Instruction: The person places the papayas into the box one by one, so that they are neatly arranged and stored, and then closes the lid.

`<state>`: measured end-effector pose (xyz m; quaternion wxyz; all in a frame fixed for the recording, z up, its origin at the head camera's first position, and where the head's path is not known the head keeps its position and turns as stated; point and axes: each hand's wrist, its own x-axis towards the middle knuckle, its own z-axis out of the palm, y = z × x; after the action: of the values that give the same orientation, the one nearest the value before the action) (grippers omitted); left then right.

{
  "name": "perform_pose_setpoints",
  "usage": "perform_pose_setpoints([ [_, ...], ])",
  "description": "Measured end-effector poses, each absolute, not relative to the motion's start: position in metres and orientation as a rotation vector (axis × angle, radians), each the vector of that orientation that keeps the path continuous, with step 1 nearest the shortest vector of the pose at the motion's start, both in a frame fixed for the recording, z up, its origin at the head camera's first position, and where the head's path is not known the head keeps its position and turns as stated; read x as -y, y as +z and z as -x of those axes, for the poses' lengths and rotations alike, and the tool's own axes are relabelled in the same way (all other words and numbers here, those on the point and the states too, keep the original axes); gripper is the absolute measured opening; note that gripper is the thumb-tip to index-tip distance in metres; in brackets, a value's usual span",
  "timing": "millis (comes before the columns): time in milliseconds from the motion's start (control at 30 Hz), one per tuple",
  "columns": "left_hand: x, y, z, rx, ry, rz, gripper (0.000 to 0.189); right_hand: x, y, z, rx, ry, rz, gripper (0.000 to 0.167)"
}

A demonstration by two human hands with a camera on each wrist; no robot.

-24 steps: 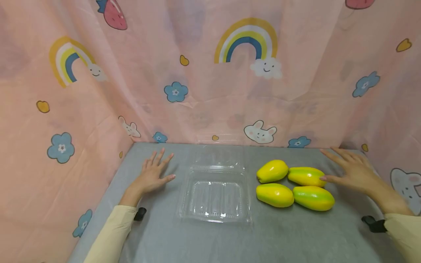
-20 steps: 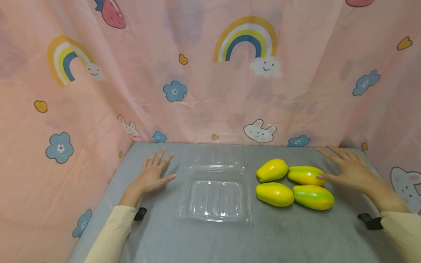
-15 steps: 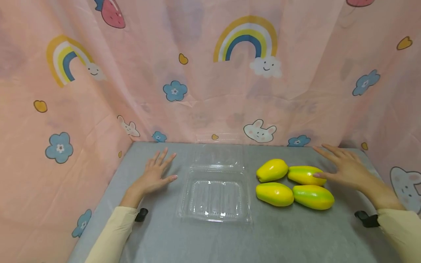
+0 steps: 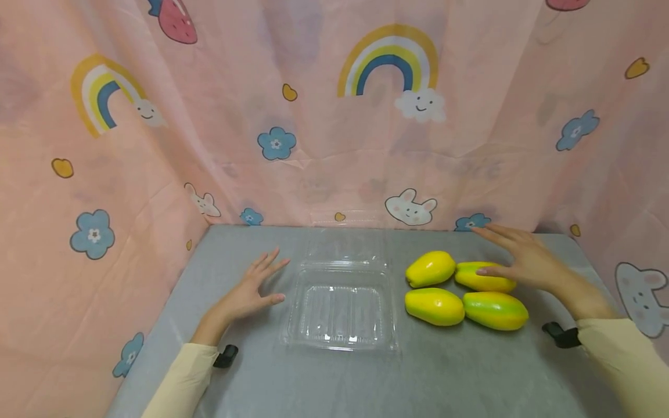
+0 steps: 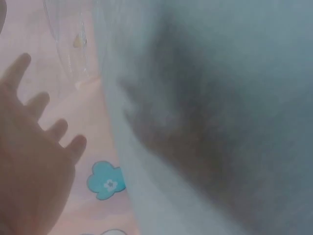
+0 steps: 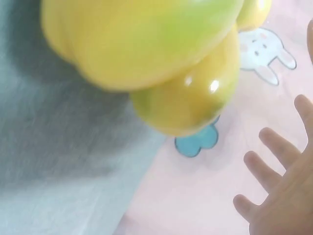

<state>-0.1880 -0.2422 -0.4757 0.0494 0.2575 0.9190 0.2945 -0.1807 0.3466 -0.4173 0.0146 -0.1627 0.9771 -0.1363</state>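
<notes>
Several yellow-green papayas lie in two rows on the grey table, right of a clear plastic clamshell box. The box holds nothing, and its see-through lid is folded back toward the curtain. My right hand hovers over the back right papaya, fingers spread and thumb overlapping it in the head view. To the left of the box is my left hand, fingers apart and holding nothing, its thumb close to the rim. The right wrist view shows papayas beside the spread fingers.
A pink curtain with rainbows and flowers encloses the back and both sides of the grey table. Black straps sit at the wrists, below cream sleeves.
My right hand has moved left, from the right side of the papayas to over the back right one. My left hand has shifted slightly right and nearer me, toward the box.
</notes>
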Motion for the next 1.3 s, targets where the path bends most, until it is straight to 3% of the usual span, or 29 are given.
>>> perform_pose_setpoints([
  [500,0.242,-0.487,0.166,-2.487,1.308,-0.783,0.053,-0.314,-0.414,0.191,-2.932,-0.528,0.551,0.087],
  [867,0.242,-0.49,0.157,-2.421,1.392,-0.838,0.055,-0.295,-0.419,0.198,-2.894,-0.496,0.714,0.079],
  [1300,0.241,-0.496,0.152,-2.408,1.443,-0.786,0.059,-0.279,-0.431,0.203,-2.817,-0.521,0.657,0.073],
])
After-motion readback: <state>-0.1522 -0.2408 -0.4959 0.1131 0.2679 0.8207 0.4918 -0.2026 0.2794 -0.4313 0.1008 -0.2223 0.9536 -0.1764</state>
